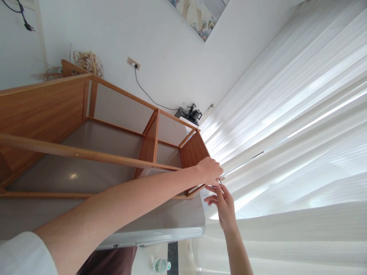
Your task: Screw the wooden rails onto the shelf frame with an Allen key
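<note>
A brown wooden shelf frame (149, 139) with a divider lies on its side on a grey table (160, 221). My left hand (210, 170) reaches across from the lower left, its fingers curled over the frame's far right end. Just below it, my right hand (225, 206) pinches a thin dark bent rod (220, 181), which looks like a hex key, between thumb and forefinger. Its other fingers are spread. The rod meets the frame's end beside my left hand; exactly where it sits is hidden by the fingers.
White curtains (301, 152) hang close on the right. Behind the frame, a black appliance (192, 113) stands by the wall, its cord running to a wall socket (133, 63). Dried straw (88, 63) lies at the back left. A plastic bottle (159, 265) is below the table edge.
</note>
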`<state>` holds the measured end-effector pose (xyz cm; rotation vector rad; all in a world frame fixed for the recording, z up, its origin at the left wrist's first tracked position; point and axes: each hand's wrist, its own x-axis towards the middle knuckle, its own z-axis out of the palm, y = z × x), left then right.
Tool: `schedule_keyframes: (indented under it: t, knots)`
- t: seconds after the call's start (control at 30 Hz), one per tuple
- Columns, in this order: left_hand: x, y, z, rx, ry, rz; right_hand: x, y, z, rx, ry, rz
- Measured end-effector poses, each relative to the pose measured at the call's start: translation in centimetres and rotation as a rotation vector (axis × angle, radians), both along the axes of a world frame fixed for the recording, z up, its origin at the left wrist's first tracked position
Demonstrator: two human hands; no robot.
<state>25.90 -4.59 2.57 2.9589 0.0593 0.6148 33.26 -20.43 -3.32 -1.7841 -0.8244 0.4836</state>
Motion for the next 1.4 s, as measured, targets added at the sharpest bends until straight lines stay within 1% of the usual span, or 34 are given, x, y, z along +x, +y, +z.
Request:
schedule_keyframes:
  t: [0.1, 0.17, 0.27, 0.37, 0.47, 0.57, 0.73, 1.0, 1.27, 1.33, 1.4]
  knots:
    - [0.1, 0.0, 0.0, -0.001, -0.003, 0.007, -0.3, 0.2, -0.1, 0.063, 0.101, -0.016]
    - [0.1, 0.0, -0.1, 0.001, -0.008, 0.012, -0.5, 0.2, -0.2, 0.063, 0.076, -0.031]
    - [0.1, 0.0, -0.1, 0.006, -0.015, 0.017, -0.8, 0.1, -0.5, 0.013, -0.073, -0.065]
    - [0.1, 0.0, -0.1, 0.004, -0.015, 0.025, -1.0, -0.2, -0.9, -0.072, -0.288, -0.098]
    - [0.0, 0.0, 0.0, -0.003, -0.012, 0.035, -0.3, -0.8, -1.2, -0.15, -0.518, -0.124]
    - [0.0, 0.0, 0.0, -0.009, -0.012, 0.037, 0.9, -1.1, -1.3, -0.212, -0.66, -0.108]
    - [0.0, 0.1, 0.0, -0.013, -0.009, 0.034, 2.1, -1.1, -1.2, -0.258, -0.734, -0.107]
    - [0.0, 0.0, 0.0, -0.008, -0.009, 0.023, 1.8, -1.2, -0.6, -0.306, -0.847, -0.099]
    - [0.0, 0.1, -0.1, -0.015, -0.012, 0.016, 2.2, -1.3, -1.0, -0.345, -0.937, -0.097]
    - [0.0, 0.1, -0.1, -0.012, -0.012, 0.015, 2.2, -1.4, -0.9, -0.376, -1.026, -0.122]
    - [0.0, 0.1, -0.1, -0.009, -0.015, 0.014, 2.2, -1.5, -0.7, -0.421, -1.169, -0.178]
